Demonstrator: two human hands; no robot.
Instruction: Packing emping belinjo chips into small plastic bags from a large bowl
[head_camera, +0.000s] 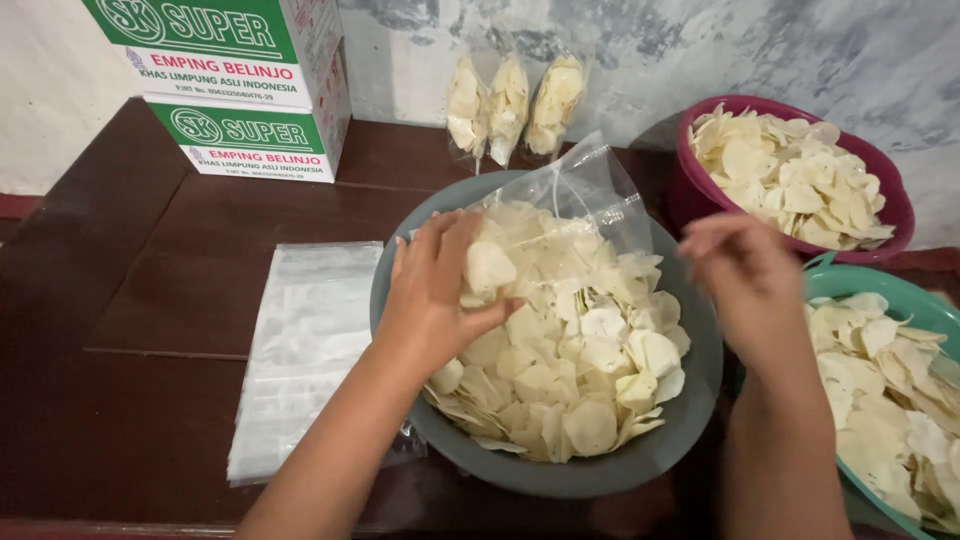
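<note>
Two hands are working over the grey basin (640, 462) of pale chips (570, 350): I'm seeing the left hand (440, 290) pinching a chip at ten o'clock, the right hand (745, 270) blurring at three o'clock, grip unreadable, clear bag (585, 190) at twelve.

Illumination is soft, even and moderately bright, with no hard shadows. The dark brown surface (150, 330) reads dim and loses detail toward the bottom-left corner. Mild glare sits on the clear plastic bag (585, 190) above the grey basin (690, 420). The right hand (750, 285) shows motion blur; the left hand (435, 300) is sharper. Focus holds across the basin; slight wide-angle stretch appears at the frame edges.
</note>
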